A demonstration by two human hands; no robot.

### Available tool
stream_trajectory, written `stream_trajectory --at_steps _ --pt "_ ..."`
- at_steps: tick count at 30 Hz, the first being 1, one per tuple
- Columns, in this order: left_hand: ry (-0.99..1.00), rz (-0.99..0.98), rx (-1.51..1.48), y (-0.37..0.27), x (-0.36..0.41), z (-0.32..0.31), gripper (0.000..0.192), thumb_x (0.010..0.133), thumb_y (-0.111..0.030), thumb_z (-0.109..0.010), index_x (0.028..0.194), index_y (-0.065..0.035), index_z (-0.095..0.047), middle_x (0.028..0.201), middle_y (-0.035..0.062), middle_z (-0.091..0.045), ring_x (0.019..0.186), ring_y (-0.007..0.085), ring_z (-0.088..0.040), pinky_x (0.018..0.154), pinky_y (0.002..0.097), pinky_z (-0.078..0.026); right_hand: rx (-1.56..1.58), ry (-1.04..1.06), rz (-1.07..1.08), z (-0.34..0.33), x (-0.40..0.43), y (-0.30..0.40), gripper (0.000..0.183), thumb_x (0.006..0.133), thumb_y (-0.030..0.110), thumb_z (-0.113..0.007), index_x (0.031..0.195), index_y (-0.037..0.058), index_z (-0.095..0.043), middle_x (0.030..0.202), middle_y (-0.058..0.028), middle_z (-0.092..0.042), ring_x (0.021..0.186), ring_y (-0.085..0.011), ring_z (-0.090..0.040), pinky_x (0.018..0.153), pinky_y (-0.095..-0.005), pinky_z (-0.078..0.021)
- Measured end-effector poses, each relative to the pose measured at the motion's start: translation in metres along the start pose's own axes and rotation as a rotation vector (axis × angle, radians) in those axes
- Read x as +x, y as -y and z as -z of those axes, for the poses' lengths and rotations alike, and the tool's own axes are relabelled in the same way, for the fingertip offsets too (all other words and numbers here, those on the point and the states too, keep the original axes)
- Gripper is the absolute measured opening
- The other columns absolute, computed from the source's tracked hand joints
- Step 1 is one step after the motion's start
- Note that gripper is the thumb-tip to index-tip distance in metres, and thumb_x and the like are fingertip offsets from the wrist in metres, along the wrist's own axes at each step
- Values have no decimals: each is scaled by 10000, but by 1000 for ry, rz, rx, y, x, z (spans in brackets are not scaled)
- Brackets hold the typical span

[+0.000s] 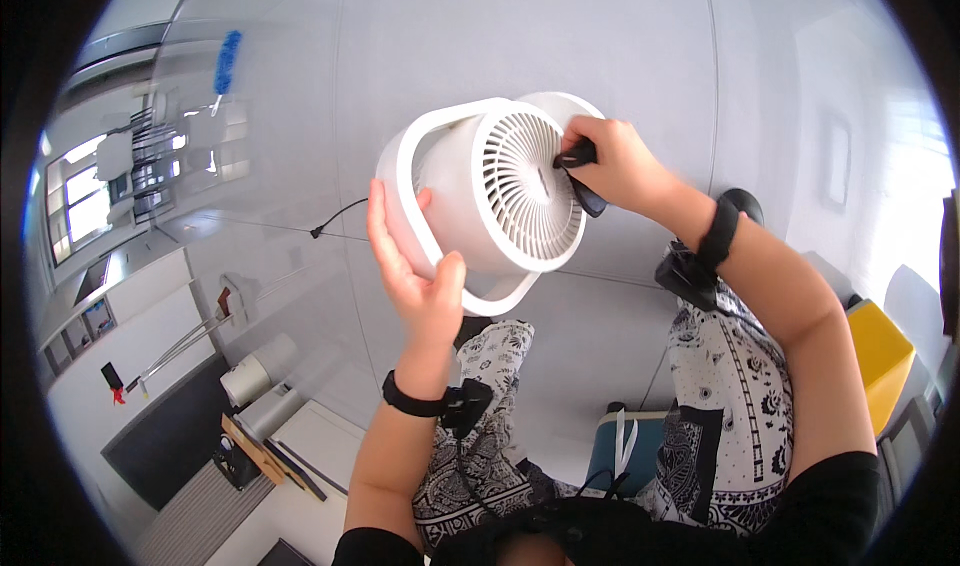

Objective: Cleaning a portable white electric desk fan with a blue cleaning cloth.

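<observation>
A white table fan [491, 191] with a round slatted grille is tilted above the floor in front of me. My left hand [416, 277] grips its curved outer frame from the left, thumb on the near side. At the right edge of the grille, my right hand [619, 164] pinches a small black item [589, 194], which looks like a cloth and touches the slats. Its exact kind is partly hidden by my fingers. The fan's round white base [566, 103] shows behind the grille. A black power cord with a plug [316, 232] trails out to the left.
A blue fluffy duster [227, 63] lies on the grey floor [525, 25] at the far left. Close to my right arm stands a yellow box-like piece [881, 363]. A teal seat [622, 453] is beneath me. Lower left, white furniture [315, 446] carries several items.
</observation>
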State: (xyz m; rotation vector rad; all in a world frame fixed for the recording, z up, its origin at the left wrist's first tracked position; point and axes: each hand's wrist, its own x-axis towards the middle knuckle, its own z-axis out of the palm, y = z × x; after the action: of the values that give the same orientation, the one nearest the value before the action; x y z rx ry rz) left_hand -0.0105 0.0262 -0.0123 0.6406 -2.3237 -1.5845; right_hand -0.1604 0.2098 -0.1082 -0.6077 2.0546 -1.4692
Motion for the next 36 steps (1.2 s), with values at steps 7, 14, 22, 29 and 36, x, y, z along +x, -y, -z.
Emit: stream_trajectory --at_steps 7,14,22,29,36 --pt "-21 144 11 10 13 41 856 717 88 -471 1528 -42 -230 1306 230 -557 1223 224 -533 1018 315 -401 243 155 -180 -15 -19 -34 495 811 -11 -592 1297 64 -538 1069 -79 -627 990 -181 -571 912 -312 -462" --pt "28 189 21 20 20 64 639 704 78 -458 1338 28 -396 1244 178 -614 1196 218 -568 1021 346 -419 237 254 -194 -37 -34 -29 400 861 72 -683 1202 66 -476 1095 -131 -600 904 -195 -599 810 -329 -492" --pt "218 -9 38 10 8 53 634 683 76 -500 1306 17 -403 1222 104 -537 1171 166 -525 1030 318 -387 276 136 -119 -33 -62 -37 271 879 -8 -658 1053 46 -458 1013 -121 -656 968 -188 -619 845 -318 -488" --pt "232 7 -2 27 12 45 652 700 92 -492 1326 -13 -343 1246 94 -493 1200 170 -482 1043 331 -372 265 90 -163 -16 -47 -33 257 890 -11 -622 1088 56 -472 1007 -106 -658 951 -177 -623 814 -309 -497" --pt "142 -12 28 49 7 55 532 696 56 -523 1205 -21 -391 1128 81 -499 1073 156 -509 972 327 -424 261 93 -81 -23 -41 -38 298 872 -7 -625 1124 76 -488 1066 -85 -650 1033 -194 -608 844 -329 -481"
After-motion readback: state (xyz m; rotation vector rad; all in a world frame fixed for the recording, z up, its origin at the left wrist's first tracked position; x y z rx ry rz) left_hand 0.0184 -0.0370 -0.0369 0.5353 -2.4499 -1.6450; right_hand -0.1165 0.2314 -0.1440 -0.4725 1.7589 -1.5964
